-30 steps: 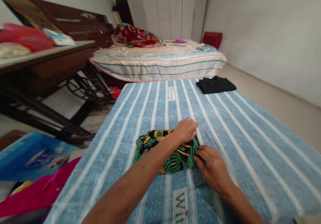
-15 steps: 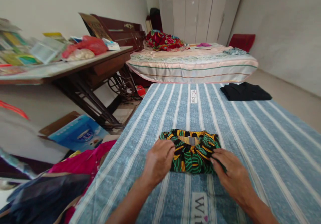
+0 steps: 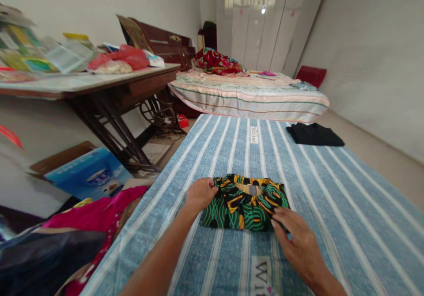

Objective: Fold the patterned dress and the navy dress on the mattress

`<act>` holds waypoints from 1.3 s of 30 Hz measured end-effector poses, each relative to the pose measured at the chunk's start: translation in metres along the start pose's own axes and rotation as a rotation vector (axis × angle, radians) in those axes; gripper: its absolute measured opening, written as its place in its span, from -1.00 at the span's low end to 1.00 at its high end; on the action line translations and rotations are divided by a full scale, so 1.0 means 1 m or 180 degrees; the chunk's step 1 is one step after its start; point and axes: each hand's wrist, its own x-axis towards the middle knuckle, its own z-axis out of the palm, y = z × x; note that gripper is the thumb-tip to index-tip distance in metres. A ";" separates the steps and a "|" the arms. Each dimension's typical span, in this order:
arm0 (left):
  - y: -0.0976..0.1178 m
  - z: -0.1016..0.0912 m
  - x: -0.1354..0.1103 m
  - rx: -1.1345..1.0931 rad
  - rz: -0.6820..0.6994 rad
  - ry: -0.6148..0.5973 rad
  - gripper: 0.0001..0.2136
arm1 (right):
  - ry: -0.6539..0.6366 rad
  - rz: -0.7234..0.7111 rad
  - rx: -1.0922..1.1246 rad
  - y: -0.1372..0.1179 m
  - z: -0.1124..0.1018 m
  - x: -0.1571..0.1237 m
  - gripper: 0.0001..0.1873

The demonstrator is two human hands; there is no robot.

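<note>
A folded patterned top (image 3: 245, 205) in black, green and yellow lies flat on the blue striped bed sheet (image 3: 185, 243), its gathered neckline facing up. My left hand (image 3: 201, 194) is closed, fingers pinching the top's upper left edge. At the lower right side, my right hand (image 3: 296, 238) has thumb and fingers closed on the fabric near its edge. A folded black garment (image 3: 314, 134) rests at the far right of the sheet.
Left of the bed stands a sewing machine table (image 3: 132, 77) loaded with bags and boxes. Below it is a blue carton (image 3: 89, 172). Pink and dark clothes (image 3: 66, 234) are heaped beside the near left edge. Another bed (image 3: 251, 95) stands beyond.
My left hand has moved left and slightly up to the top's corner, uncovering its lower left part. My right hand has shifted slightly left and down. The camera view has tilted a little.
</note>
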 end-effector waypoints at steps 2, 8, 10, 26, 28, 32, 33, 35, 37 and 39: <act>-0.001 0.002 0.002 0.0093 -0.0063 0.0062 -0.85 | 0.0034 0.0054 -0.0019 -0.001 0.000 -0.001 -0.84; -0.009 0.005 0.008 0.0052 -0.0009 0.0152 -0.78 | 0.0077 0.0288 0.0000 -0.003 -0.002 0.006 -0.83; -0.012 0.004 0.010 0.0009 -0.0149 0.0197 -0.74 | 0.0059 0.0483 0.0027 0.002 -0.005 0.009 -0.82; -0.021 -0.003 0.004 -0.2255 -0.0887 -0.0498 -0.68 | -0.0825 0.3399 0.1249 0.056 -0.008 0.054 -0.75; -0.023 -0.001 0.005 -0.2495 -0.0869 -0.0492 -0.65 | -0.0921 0.3454 0.1345 0.056 -0.006 0.057 -0.78; -0.020 -0.002 0.004 -0.2792 -0.0876 -0.0533 -0.63 | -0.1104 0.3524 0.1529 0.061 -0.002 0.060 -0.82; -0.018 -0.003 0.004 -0.2814 -0.0913 -0.0544 -0.63 | -0.1135 0.3536 0.1563 0.062 -0.001 0.060 -0.82; -0.016 -0.003 0.005 -0.2808 -0.0997 -0.0572 -0.63 | -0.1192 0.3553 0.1631 0.064 0.000 0.061 -0.81; -0.015 -0.001 0.007 -0.2812 -0.0987 -0.0625 -0.63 | -0.1254 0.3549 0.1699 0.064 0.001 0.062 -0.79; -0.016 0.002 0.009 -0.2819 -0.0902 -0.0692 -0.65 | -0.1319 0.3527 0.1744 0.065 0.001 0.062 -0.77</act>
